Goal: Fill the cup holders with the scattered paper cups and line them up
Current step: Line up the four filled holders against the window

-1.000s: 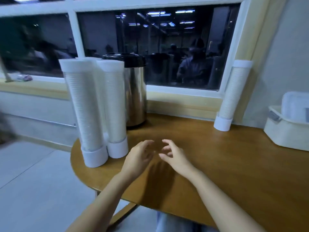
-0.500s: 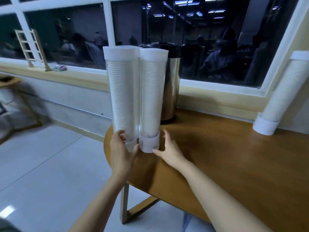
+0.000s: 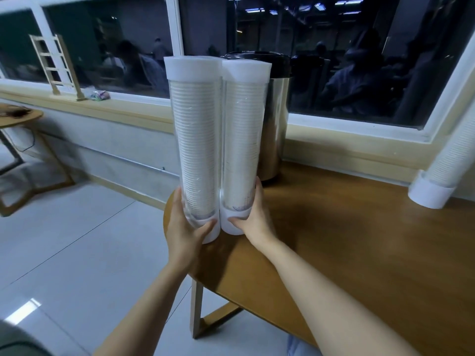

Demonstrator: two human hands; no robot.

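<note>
A: Clear plastic, two tubes. The left cup holder (image 3: pixel 198 150) and right cup holder (image 3: pixel 243 150), both packed with paper cups, stand touching at the rounded end of the wooden table (image 3: pixel 359 253), just in front of the steel urn (image 3: pixel 275 124).
B: Hands?
A: The left hand (image 3: pixel 185 227) wraps the left base, thumb across the front. The right hand (image 3: pixel 257 217) clasps the right base, fingers behind. Forearms reach forward, wrists close.
B: Handling note?
A: Judgement: tall, likely top-heavy. Grip low, slide with bases flat, away from the edge, toward the third holder (image 3: pixel 442 170) leaning by the window.
</note>
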